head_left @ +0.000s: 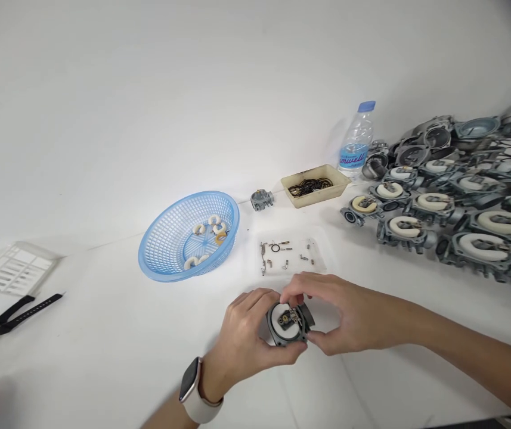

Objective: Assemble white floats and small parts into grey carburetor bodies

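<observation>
A grey metal carburetor (pixel 275 335) with a white C-shaped float (pixel 278 314) in its round bowl opening is between my hands at the front of the table. My left hand (pixel 248 336) wraps round its left side, thumb along the near edge and fingers at the far rim. On the right side, the thumb of my right hand (pixel 344 316) presses the near corner while its curled fingers touch the far rim. Just beyond lies a clear shallow tray (pixel 297 262) with a black O-ring (pixel 275 248) and several small brass and metal parts.
A blue basket (pixel 148 250) with several floats stands left of centre. Behind the tray are another carburetor (pixel 262 199), a box (pixel 300 201) of black rings and a water bottle (pixel 354 146). Many carburetors (pixel 409 229) crowd the right. A black watch strap (pixel 27 316) lies left.
</observation>
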Available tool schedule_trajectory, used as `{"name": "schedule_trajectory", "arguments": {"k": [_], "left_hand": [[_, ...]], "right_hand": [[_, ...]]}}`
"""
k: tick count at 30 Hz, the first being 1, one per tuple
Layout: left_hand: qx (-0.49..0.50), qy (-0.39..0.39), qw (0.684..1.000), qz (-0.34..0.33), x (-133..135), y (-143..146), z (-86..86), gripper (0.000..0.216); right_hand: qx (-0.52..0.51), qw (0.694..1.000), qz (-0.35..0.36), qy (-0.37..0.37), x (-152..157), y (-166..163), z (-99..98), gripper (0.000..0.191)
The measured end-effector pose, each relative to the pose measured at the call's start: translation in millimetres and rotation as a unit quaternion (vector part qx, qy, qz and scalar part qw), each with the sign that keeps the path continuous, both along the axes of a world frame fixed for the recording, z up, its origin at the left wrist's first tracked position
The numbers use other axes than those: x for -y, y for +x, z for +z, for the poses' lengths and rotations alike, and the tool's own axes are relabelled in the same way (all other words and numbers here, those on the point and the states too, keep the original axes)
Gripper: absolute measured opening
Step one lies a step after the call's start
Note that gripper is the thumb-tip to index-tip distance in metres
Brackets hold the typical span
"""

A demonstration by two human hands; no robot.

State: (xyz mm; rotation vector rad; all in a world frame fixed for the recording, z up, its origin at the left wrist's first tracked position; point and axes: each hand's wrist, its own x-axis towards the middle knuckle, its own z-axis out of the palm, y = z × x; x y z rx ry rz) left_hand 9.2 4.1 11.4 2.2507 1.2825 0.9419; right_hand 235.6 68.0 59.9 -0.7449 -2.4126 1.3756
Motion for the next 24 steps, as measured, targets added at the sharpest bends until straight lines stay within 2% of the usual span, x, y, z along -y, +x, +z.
{"name": "schedule_trajectory", "arguments": {"k": [3, 6, 10, 24], "left_hand": [[0.019, -0.048, 0.998, -0.026, -1, -1, 2.4, 0.06], [0.027, -0.083, 0.996, -0.029, -2, -2, 3.8, 0.059], [0.039, -0.075, 0.996, -0.039, -5, -3, 3.7, 0.061], [0.032, -0.095, 0.994, -0.046, -5, -2, 3.3, 0.059]], "right_hand": [[-0.003, 0.999, -0.016, 0.041, 2, -2, -2.0, 0.043], [0.002, 0.999, -0.006, 0.047, 4, -3, -2.9, 0.048], [-0.002, 0.997, -0.021, 0.073, 5, -3, -5.1, 0.048], [-0.022, 0.989, 0.007, 0.143, 6, -3, -10.5, 0.048]]}}
